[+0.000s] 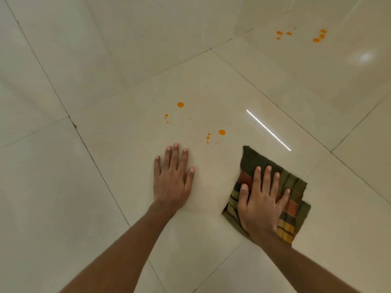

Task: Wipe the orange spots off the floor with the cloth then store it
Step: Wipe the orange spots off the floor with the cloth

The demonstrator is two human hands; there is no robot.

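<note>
**Hands.** Your right hand (262, 206) lies flat on the cloth (295, 185), fingers (266, 180) straight and spread, pressing it to the floor (84, 187). Nothing is curled round it. Your left hand (172, 182) rests palm-down on bare tile beside it, fingers straight, holding nothing.

**Position.** The cloth sits folded at lower right, near the closest spots (221, 132) but apart from them. A second cluster (180, 104) lies just beyond your left hand. A third cluster (317, 39) is well apart on a far tile. None is wiped yet.

**Handling (judgement).**
- The cloth looks soft, light and limp, a checked weave folded in layers.
- It should slide readily on this glossy tile under a flat palm, though the layers may creep or bunch at the leading edge.
- Press through the centre to wipe.
- To lift and store it, pinch a folded edge or gather the dark corner beyond your fingertips.
- The spots look wet and may smear on a single pass.

**Not determinable.**
- Your hand and wrist cover much of the cloth, so the fold count and the state of its underside are unknown.
- No storage place is in view.
- The faintest specks are hard to tell from the tile.
- The glare streak (268, 130) could mask others.
- Both arms are cut off at the lower edge.
</note>
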